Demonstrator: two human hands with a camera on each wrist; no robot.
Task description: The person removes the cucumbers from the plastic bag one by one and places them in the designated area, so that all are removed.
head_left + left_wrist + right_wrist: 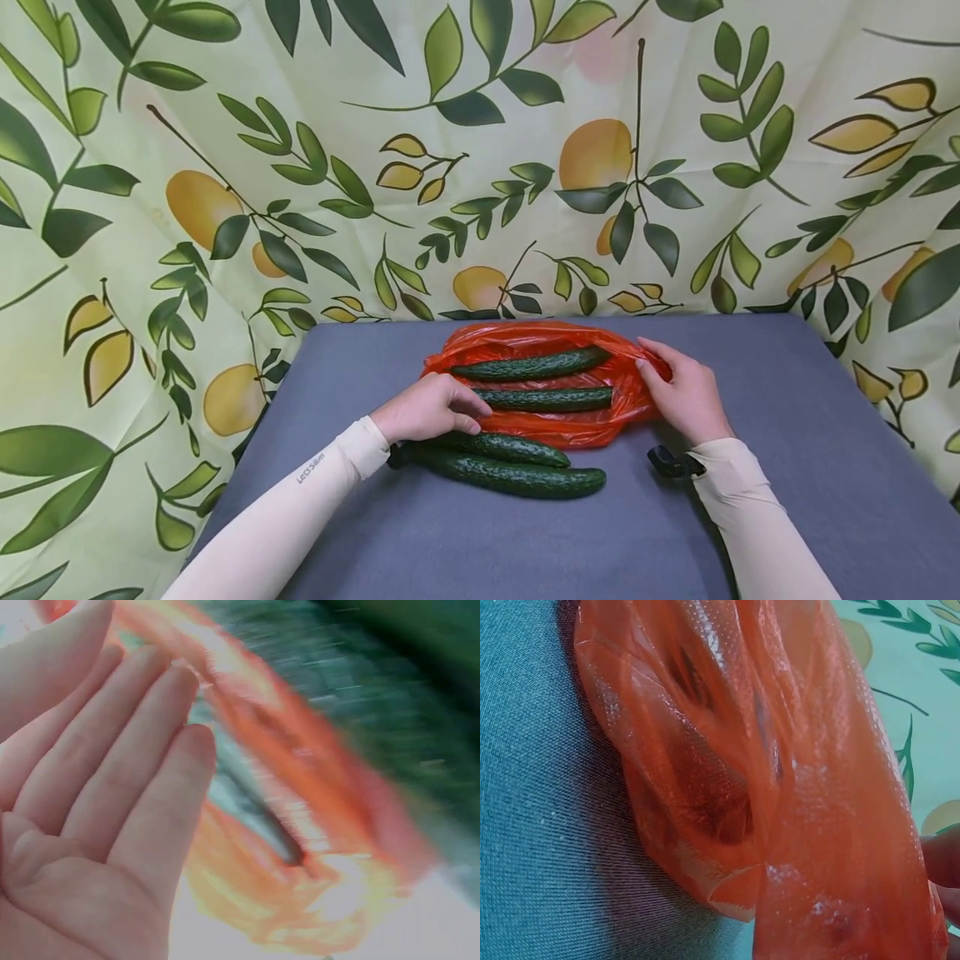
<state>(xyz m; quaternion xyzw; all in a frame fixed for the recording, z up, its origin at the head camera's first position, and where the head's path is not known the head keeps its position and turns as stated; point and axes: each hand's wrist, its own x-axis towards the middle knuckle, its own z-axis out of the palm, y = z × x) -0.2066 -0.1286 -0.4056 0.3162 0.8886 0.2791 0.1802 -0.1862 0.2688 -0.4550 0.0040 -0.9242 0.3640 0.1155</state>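
A red plastic bag [525, 429] lies with its mouth spread, two cucumbers inside: a rear cucumber [532, 365] and a nearer one [547, 400]. Two more, a shorter-looking cucumber [517, 450] and a longer one [517, 477], lie side by side in front of the bag. My left hand [432, 406] is over their left ends and the bag's near left edge. Its fingers are nearly straight and grip nothing in the left wrist view. At the bag's right end my right hand [692, 398] holds the plastic between thumb and fingers; most of this hand is outside the right wrist view.
A grey-blue cloth [465, 550] covers the table. Behind and on both sides hangs a leaf-and-fruit patterned curtain [495, 208], close to the table's back edge. A black strap piece [671, 462] sticks out from my right wrist.
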